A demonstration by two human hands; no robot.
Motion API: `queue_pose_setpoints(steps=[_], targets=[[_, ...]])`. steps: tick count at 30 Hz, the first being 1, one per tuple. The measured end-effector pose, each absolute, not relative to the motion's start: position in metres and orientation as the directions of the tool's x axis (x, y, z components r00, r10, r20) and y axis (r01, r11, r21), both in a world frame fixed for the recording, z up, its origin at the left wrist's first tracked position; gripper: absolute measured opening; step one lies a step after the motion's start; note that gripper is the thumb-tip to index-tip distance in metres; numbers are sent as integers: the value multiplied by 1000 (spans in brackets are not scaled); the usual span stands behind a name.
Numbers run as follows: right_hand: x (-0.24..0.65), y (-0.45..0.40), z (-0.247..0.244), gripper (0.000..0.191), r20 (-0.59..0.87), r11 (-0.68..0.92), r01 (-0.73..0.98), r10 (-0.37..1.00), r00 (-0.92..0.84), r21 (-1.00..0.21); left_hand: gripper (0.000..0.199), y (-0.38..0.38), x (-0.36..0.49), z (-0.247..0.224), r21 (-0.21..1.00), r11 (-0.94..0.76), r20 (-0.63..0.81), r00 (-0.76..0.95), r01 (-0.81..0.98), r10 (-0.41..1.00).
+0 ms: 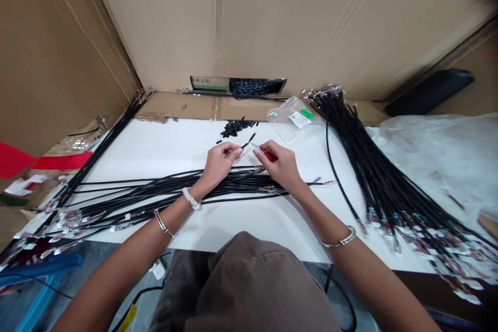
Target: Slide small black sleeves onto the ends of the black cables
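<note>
Centrally: one slim black sheathed cable [246, 144], smooth, round, its tip angled up beyond the left hand [229, 154], whose thumb and fingers pinch it; right hand [275, 156], palm turned inward, closed around a red-handled blade [268, 154], held just beside the cable's tip.

In the gap in the far cardboard wall [257, 26], a box [210, 83] has small Chinese signs that end in "公司". The white label [299, 119] on the clear bag [286, 128] has print too small to read.
</note>
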State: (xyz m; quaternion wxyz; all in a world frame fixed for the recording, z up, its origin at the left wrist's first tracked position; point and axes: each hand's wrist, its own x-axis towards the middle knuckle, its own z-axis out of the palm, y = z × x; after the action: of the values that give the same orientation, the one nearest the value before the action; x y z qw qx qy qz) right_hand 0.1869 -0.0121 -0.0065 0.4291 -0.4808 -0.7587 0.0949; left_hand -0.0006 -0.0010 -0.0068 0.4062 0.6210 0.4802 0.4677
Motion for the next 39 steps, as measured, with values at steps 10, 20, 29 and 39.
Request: queue_pose_setpoints(steps=[10,20,29,39], targets=[[186,-13,-7,23,551,526,637,814,-186,-563,18,-2,0,-5,954,-215,194,118,209,974],[188,-11,-6,24,553,527,633,813,-183,-567,16,-3,0,-5,944,-249,225,130,216,966],[186,-12,-4,25,562,507,623,817,-127,-595,16,-3,1,-4,949,-232,211,115,212,971],[188,-12,-5,23,564,530,621,809,-165,-578,26,-2,-2,-5,960,-191,162,148,206,976]])
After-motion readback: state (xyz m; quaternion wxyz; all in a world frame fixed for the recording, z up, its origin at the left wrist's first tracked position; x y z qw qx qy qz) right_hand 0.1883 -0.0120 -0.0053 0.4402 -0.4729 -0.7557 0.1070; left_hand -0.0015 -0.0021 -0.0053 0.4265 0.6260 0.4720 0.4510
